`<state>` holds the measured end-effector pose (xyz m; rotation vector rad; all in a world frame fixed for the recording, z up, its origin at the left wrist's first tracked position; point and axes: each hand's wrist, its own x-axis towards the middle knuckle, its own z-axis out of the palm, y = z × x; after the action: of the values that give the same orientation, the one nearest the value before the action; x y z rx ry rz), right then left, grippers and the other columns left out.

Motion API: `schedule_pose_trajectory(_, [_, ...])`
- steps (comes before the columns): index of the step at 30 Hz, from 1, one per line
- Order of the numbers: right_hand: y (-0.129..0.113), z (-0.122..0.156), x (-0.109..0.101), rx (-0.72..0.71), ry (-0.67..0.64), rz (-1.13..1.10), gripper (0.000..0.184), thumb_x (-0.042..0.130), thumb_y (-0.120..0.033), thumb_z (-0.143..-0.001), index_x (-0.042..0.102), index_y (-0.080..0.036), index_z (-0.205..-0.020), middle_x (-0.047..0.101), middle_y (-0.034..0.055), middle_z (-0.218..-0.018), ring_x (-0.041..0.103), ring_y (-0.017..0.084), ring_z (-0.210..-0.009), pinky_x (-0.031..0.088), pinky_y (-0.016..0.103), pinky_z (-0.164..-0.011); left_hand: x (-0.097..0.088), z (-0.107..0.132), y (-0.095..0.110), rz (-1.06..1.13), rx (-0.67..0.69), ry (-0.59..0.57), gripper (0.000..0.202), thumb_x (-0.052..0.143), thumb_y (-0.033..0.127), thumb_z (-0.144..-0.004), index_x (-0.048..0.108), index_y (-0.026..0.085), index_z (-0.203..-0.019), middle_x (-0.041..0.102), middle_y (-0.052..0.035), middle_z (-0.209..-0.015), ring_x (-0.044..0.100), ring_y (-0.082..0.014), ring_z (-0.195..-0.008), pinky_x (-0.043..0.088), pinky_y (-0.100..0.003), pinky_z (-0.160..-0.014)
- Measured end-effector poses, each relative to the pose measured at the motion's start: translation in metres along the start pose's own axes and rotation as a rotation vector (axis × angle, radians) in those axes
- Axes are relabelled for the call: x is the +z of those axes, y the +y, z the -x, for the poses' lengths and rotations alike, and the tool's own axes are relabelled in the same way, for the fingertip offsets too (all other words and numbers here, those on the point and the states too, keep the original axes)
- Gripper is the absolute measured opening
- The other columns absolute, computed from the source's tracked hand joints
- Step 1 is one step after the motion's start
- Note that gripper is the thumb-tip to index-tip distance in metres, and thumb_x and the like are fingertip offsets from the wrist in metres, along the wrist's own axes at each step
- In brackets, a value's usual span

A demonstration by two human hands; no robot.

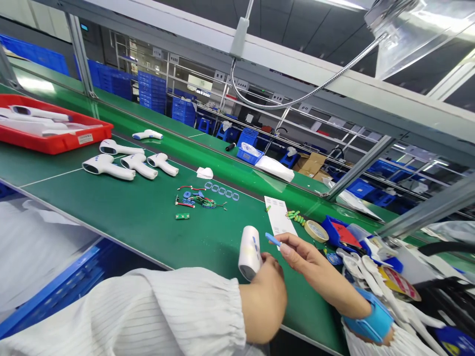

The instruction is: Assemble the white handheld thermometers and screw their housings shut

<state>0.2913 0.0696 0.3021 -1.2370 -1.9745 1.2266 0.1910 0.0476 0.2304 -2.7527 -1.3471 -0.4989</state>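
Note:
My left hand (265,294) is closed around a white handheld thermometer shell (249,252), held just above the green table (148,222). My right hand (302,254) pinches a small blue part (273,240) at its fingertips, right beside the shell's blue buttons. A blue wrist strap (373,321) circles my right wrist. Behind my hands lies a white sticker sheet (279,217).
Several finished white thermometers (124,165) lie at the left, near a red tray (52,131) holding more. Circuit boards and wires (196,200), blue rings (221,191), a tape roll (316,230) and a blue bin (343,235) sit ahead. White shells (371,277) pile at the right.

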Motion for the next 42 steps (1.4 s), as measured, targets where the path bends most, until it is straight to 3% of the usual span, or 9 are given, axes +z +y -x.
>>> schedule_pose_trajectory(5, [0.032,0.013,-0.008,0.088,0.017,0.045,0.037,0.044,-0.055,-0.087,0.050,-0.019,-0.078,0.035,-0.0045,-0.062,0.031,0.012,-0.056,0.027,0.025,-0.051,-0.024,0.018,-0.044,-0.017,0.155,-0.110,0.029,0.068,0.027,-0.074,0.064,0.010,-0.097,0.064,-0.0145,-0.093,0.057,-0.0277,-0.088,0.045,-0.041,-0.081])
schedule_pose_trajectory(10, [0.063,0.022,-0.009,0.131,0.003,0.108,0.035,0.045,-0.051,-0.087,0.050,-0.018,-0.078,0.044,-0.0026,-0.066,0.037,0.012,-0.058,0.030,0.026,-0.053,-0.025,0.035,-0.066,0.083,0.130,-0.099,0.037,0.058,0.036,-0.083,0.051,0.018,-0.114,0.056,-0.0084,-0.095,0.052,-0.0250,-0.088,0.044,-0.041,-0.080])
schedule_pose_trajectory(14, [0.065,0.029,-0.015,0.114,0.016,0.074,0.032,0.045,-0.048,-0.089,0.051,-0.018,-0.078,0.046,-0.0023,-0.066,0.039,0.012,-0.060,0.031,0.025,-0.055,-0.017,0.041,-0.070,0.192,0.143,-0.019,0.037,0.056,0.029,-0.085,0.045,0.019,-0.119,0.053,-0.0079,-0.099,0.049,-0.0236,-0.088,0.044,-0.040,-0.079])
schedule_pose_trajectory(19, [0.057,0.032,-0.021,0.101,0.073,0.042,0.027,0.043,-0.042,-0.091,0.051,-0.018,-0.081,0.048,-0.0024,-0.069,0.040,0.012,-0.061,0.032,0.025,-0.056,-0.006,0.044,-0.071,-0.203,0.331,0.256,0.034,0.039,0.006,-0.085,0.052,0.018,-0.115,0.057,-0.0093,-0.095,0.051,-0.0245,-0.090,0.035,-0.045,-0.091])
schedule_pose_trajectory(22, [0.056,0.032,-0.019,0.098,0.046,0.077,0.024,0.044,-0.037,-0.091,0.052,-0.018,-0.079,0.049,-0.0024,-0.069,0.042,0.012,-0.063,0.033,0.024,-0.058,-0.005,0.044,-0.074,-0.227,0.329,0.312,0.039,0.035,0.003,-0.083,0.053,0.018,-0.114,0.057,-0.0090,-0.097,0.051,-0.0235,-0.089,0.035,-0.044,-0.091])
schedule_pose_trajectory(25, [0.057,0.034,-0.016,0.131,0.018,0.123,0.022,0.044,-0.034,-0.091,0.053,-0.018,-0.078,0.048,-0.0030,-0.067,0.041,0.012,-0.060,0.033,0.024,-0.057,-0.010,0.043,-0.079,-0.126,0.296,0.248,0.033,0.042,0.010,-0.085,0.052,0.016,-0.116,0.055,-0.0095,-0.094,0.050,-0.0244,-0.085,0.039,-0.047,-0.085])
schedule_pose_trajectory(29, [0.059,0.035,-0.014,0.117,-0.030,0.166,0.017,0.045,-0.029,-0.090,0.055,-0.018,-0.081,0.051,-0.0023,-0.067,0.044,0.012,-0.061,0.034,0.024,-0.057,-0.016,0.043,-0.087,0.049,0.293,0.124,0.036,0.049,0.021,-0.087,0.047,0.018,-0.123,0.053,-0.0089,-0.095,0.049,-0.0233,-0.084,0.044,-0.042,-0.077])
schedule_pose_trajectory(38, [0.054,0.030,-0.018,0.000,-0.169,0.131,0.018,0.045,-0.023,-0.087,0.061,-0.016,-0.085,0.056,-0.0009,-0.067,0.048,0.013,-0.063,0.037,0.023,-0.059,-0.017,0.044,-0.090,0.172,0.200,-0.006,0.044,0.051,0.033,-0.088,0.041,0.026,-0.130,0.055,-0.0076,-0.103,0.052,-0.0236,-0.092,0.046,-0.039,-0.080])
schedule_pose_trajectory(42, [0.058,0.020,-0.016,0.005,-0.199,0.142,0.018,0.046,-0.020,-0.086,0.063,-0.015,-0.087,0.057,-0.0005,-0.068,0.049,0.012,-0.063,0.038,0.023,-0.060,-0.014,0.040,-0.089,0.163,0.233,-0.055,0.043,0.050,0.032,-0.089,0.040,0.024,-0.130,0.054,-0.0080,-0.102,0.052,-0.0240,-0.091,0.045,-0.041,-0.079])
